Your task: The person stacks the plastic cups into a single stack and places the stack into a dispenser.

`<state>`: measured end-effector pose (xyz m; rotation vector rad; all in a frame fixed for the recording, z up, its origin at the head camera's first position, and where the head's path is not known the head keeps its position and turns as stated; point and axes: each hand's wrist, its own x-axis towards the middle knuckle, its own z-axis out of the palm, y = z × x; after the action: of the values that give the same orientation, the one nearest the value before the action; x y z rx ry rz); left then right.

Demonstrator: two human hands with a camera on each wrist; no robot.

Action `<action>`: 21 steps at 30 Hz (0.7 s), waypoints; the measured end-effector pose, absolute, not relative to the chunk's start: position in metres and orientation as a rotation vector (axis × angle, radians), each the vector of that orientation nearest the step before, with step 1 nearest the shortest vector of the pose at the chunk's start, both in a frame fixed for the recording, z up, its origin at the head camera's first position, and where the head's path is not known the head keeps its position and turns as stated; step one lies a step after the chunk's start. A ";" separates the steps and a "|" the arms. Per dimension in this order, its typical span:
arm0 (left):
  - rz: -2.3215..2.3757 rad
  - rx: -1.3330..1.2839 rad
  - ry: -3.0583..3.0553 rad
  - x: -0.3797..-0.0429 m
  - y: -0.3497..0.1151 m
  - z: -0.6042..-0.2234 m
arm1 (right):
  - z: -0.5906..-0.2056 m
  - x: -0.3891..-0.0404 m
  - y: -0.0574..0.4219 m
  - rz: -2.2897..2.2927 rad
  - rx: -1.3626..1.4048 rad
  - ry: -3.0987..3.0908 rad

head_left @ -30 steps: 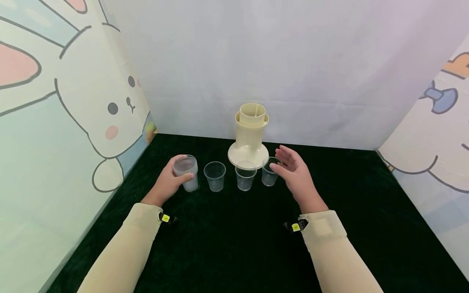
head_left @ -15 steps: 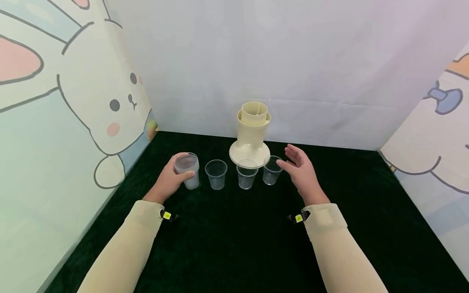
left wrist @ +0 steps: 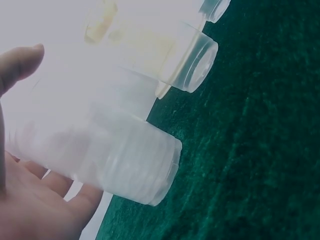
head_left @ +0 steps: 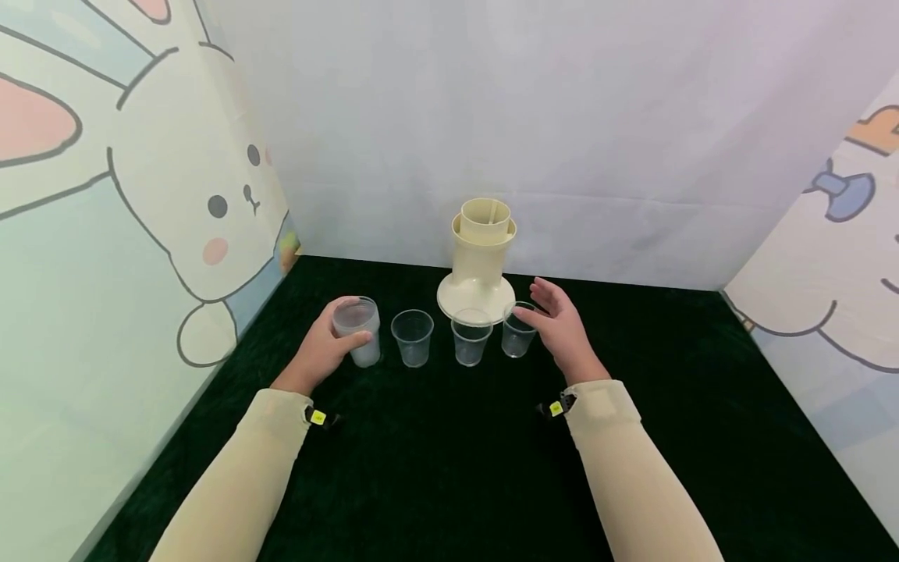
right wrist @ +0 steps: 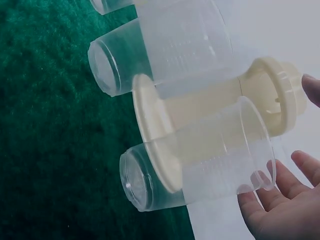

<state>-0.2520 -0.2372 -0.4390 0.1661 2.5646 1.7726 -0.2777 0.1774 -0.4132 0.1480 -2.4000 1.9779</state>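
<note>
Clear plastic cups stand upright in a row on dark green cloth. My left hand [head_left: 321,343] holds a stack of nested cups [head_left: 358,332] at the row's left end, the thumb in front and the fingers behind. To its right come a single cup [head_left: 413,339], a second cup [head_left: 469,339] and a right-end cup [head_left: 516,336]. My right hand [head_left: 564,328] is beside the right-end cup. In the right wrist view its fingers [right wrist: 272,195] lie loosely at that cup's rim, while the thumb [right wrist: 312,89] stays apart from it.
Behind the row stands a cream plastic dispenser-like tube [head_left: 477,257] on a round base. The green cloth [head_left: 449,460] reaches forward from the cups. A white backdrop [head_left: 562,156] and printed side panels [head_left: 175,195] enclose the table.
My right hand drew slightly right, away from the right-end cup, then came back left to it. The left hand keeps its hold on the stack, and the cups stand as before.
</note>
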 end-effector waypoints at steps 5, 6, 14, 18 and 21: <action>1.783 0.172 2.561 -0.250 -0.237 -0.440 | -0.420 -0.277 0.175 1.986 0.145 -2.421; 1.786 0.172 2.558 -0.249 -0.237 -0.440 | -0.422 -0.277 0.175 1.996 0.150 -2.421; 1.790 0.168 2.553 -0.251 -0.235 -0.438 | -0.438 -0.274 0.176 2.025 0.151 -2.409; 1.788 0.178 2.548 -0.251 -0.235 -0.438 | -0.443 -0.273 0.175 2.016 0.142 -2.402; 1.784 0.177 2.563 -0.250 -0.239 -0.439 | -0.445 -0.272 0.171 2.019 0.136 -2.412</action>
<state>-0.2497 -0.2385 -0.4385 0.1773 2.5629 1.7843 -0.2721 0.1713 -0.4451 0.1355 -2.4125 2.0191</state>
